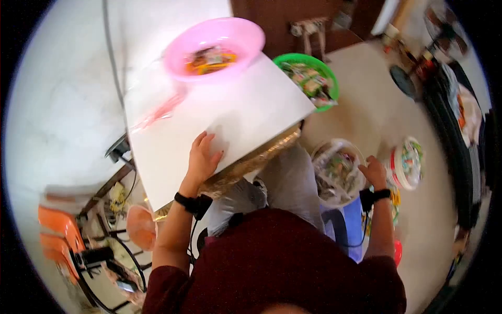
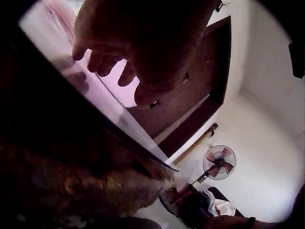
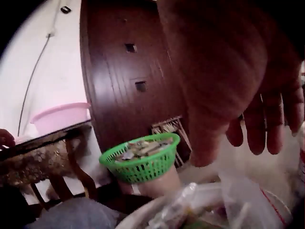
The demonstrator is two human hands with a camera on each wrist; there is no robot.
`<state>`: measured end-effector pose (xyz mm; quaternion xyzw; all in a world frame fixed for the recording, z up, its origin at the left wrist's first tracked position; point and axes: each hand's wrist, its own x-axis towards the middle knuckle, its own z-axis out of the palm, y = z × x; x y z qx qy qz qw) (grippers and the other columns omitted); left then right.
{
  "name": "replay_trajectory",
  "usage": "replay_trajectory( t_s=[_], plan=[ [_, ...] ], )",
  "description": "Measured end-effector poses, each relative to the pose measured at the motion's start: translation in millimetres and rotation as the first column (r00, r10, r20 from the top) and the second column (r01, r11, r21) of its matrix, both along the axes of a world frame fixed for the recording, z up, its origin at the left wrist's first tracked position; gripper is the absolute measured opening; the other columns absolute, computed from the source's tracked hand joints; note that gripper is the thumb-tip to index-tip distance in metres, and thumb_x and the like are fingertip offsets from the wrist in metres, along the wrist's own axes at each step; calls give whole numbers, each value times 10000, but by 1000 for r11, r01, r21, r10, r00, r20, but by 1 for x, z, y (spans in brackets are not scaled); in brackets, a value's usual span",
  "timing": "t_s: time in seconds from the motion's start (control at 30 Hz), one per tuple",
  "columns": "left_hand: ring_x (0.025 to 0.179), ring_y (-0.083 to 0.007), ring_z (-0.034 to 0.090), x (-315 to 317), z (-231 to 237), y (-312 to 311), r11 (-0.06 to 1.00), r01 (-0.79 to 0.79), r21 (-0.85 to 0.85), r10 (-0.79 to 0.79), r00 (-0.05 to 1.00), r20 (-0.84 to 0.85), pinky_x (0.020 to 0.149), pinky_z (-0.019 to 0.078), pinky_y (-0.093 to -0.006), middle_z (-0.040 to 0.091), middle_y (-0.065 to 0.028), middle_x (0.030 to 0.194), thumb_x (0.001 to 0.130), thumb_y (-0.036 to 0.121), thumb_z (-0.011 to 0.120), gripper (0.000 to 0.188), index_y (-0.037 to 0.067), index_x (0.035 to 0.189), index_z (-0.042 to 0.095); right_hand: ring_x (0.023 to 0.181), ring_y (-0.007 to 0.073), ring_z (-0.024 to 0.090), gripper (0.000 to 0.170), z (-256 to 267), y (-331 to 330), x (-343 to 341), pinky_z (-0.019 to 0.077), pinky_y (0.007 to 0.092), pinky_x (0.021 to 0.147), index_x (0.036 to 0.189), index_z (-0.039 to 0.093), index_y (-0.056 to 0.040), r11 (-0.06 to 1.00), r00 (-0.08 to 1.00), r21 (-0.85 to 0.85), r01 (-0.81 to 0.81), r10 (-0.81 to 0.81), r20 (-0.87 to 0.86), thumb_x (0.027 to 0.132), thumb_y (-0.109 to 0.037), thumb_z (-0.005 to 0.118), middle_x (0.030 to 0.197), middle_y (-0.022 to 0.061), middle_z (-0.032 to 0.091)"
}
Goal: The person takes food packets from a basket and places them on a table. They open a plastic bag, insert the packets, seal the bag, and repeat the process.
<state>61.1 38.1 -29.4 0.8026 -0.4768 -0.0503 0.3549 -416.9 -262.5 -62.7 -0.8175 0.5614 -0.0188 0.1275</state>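
Observation:
My left hand (image 1: pixel 203 161) is over the front part of the white tabletop (image 1: pixel 172 167), fingers spread and holding nothing. Its fingers (image 2: pixel 94 62) point down toward the tabletop in the left wrist view. Farther back on the table stands a pink basin (image 1: pixel 251 39) with colourful packets (image 1: pixel 212 60) in it. A crumpled pink plastic bag (image 1: pixel 162 112) lies in front of the basin. To my right, my right hand (image 1: pixel 374 172) hangs beside a white bucket (image 1: pixel 361 154) lined with a clear plastic bag (image 1: pixel 332 172); its fingers (image 3: pixel 257 129) are loosely extended, with nothing held.
A green basket (image 1: pixel 334 86) of packets stands past the table's right edge. Another white bucket (image 1: pixel 395 172) with packets is on the floor at right. Orange chairs (image 1: pixel 60 225) stand at far left, and a fan (image 2: pixel 219 162) stands by the wall.

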Motion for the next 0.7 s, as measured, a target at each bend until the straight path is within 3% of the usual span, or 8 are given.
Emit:
replay_trajectory(
  t_s=[0.07, 0.17, 0.27, 0.37, 0.47, 0.5, 0.63, 0.7],
  plan=[
    [1195, -419, 468, 23, 6, 6, 997, -64, 47, 61, 997, 56, 975, 421, -469, 483, -260, 1302, 752, 201, 724, 522, 38, 1216, 548, 780, 307, 645, 398, 19, -9, 27, 510, 412, 687, 996, 620, -24, 992, 997, -110, -62, 68, 46, 730, -299, 727, 836, 166, 649],
    [1222, -406, 452, 70, -1, 16, 964, -160, 213, 127, 979, 162, 990, 409, -465, 465, -251, 1328, 780, 279, 698, 533, 41, 1230, 542, 741, 259, 638, 339, 62, -5, 81, 505, 373, 656, 993, 624, -14, 977, 957, -94, -191, 206, 203, 746, -225, 719, 818, 149, 645],
    [1273, -375, 405, 93, 6, 15, 868, -296, 398, 279, 955, 102, 990, 392, -498, 420, -235, 1376, 786, 322, 686, 565, 60, 1260, 525, 797, 318, 630, 331, 98, 10, 146, 500, 403, 694, 967, 637, -23, 933, 880, -120, -340, 360, 309, 773, -286, 686, 841, 162, 644],
    [1339, -354, 310, 87, 24, 2, 763, -399, 508, 390, 912, 129, 997, 341, -558, 338, -219, 1438, 802, 384, 652, 606, 77, 1300, 491, 765, 300, 627, 298, 103, 14, 203, 497, 392, 678, 966, 629, -29, 885, 836, -117, -451, 464, 291, 791, -267, 673, 808, 137, 640],
    [1374, -352, 230, 72, 22, -20, 727, -442, 526, 424, 891, 162, 1012, 279, -600, 255, -213, 1480, 816, 416, 626, 648, 89, 1344, 441, 747, 292, 625, 274, 103, 17, 247, 491, 391, 661, 955, 625, -40, 843, 792, -145, -518, 537, 290, 796, -258, 672, 806, 120, 640],
    [1395, -378, 169, 68, 18, -28, 717, -436, 543, 427, 891, 152, 1040, 203, -629, 203, -233, 1502, 829, 455, 596, 688, 92, 1380, 401, 740, 289, 624, 271, 103, 18, 259, 490, 389, 656, 951, 623, -41, 837, 777, -139, -530, 545, 315, 796, -257, 673, 802, 119, 638],
    [1422, -420, 76, 52, 8, -37, 762, -479, 436, 457, 875, 163, 1076, 82, -646, 151, -275, 1516, 856, 494, 536, 719, 89, 1421, 351, 722, 278, 619, 261, 104, 25, 293, 485, 383, 642, 941, 615, -43, 798, 708, -125, -589, 584, 396, 798, -253, 672, 787, 115, 631],
    [1423, -417, 87, 49, 5, -37, 754, -501, 425, 460, 864, 204, 1085, 81, -633, 172, -275, 1510, 862, 501, 524, 724, 80, 1423, 347, 715, 276, 617, 252, 105, 27, 308, 483, 380, 639, 936, 615, -42, 770, 676, -125, -626, 615, 405, 799, -246, 671, 781, 114, 628]
  ],
)
